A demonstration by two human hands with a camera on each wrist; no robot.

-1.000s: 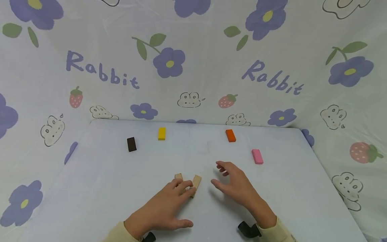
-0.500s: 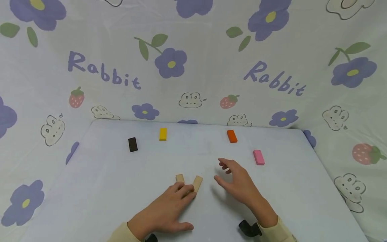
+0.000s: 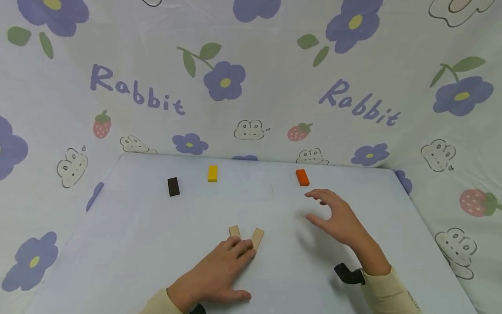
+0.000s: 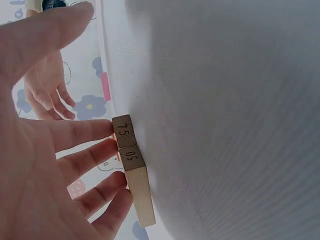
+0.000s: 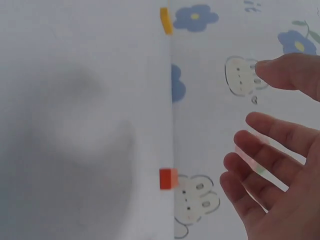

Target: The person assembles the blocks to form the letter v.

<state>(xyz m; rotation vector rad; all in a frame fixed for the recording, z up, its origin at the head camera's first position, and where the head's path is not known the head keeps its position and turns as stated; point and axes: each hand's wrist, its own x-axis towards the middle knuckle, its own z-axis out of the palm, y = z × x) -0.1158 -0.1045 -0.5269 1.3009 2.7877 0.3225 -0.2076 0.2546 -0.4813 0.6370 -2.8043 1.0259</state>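
Two plain wooden blocks lie on the white table in a V shape, the left block (image 3: 234,230) and the right block (image 3: 257,237). My left hand (image 3: 219,272) covers their near ends, its fingertips touching them and its thumb held apart. Dark printed digits show on the ends of the blocks (image 4: 131,157) in the left wrist view. My right hand (image 3: 345,220) hovers over the table's right side, fingers spread loosely with nothing between them. A pink block (image 4: 105,86) shows in the left wrist view; in the head view the right hand hides it.
An orange block (image 3: 302,177) lies just beyond the right hand. Toward the back left are a yellow block (image 3: 212,173) and a dark brown block (image 3: 173,186). A patterned cloth (image 3: 274,87) hangs behind the table (image 3: 129,244).
My right hand has moved right and away from me, now covering the pink block in the head view. The left hand stays at the wooden blocks; the view has shifted slightly.
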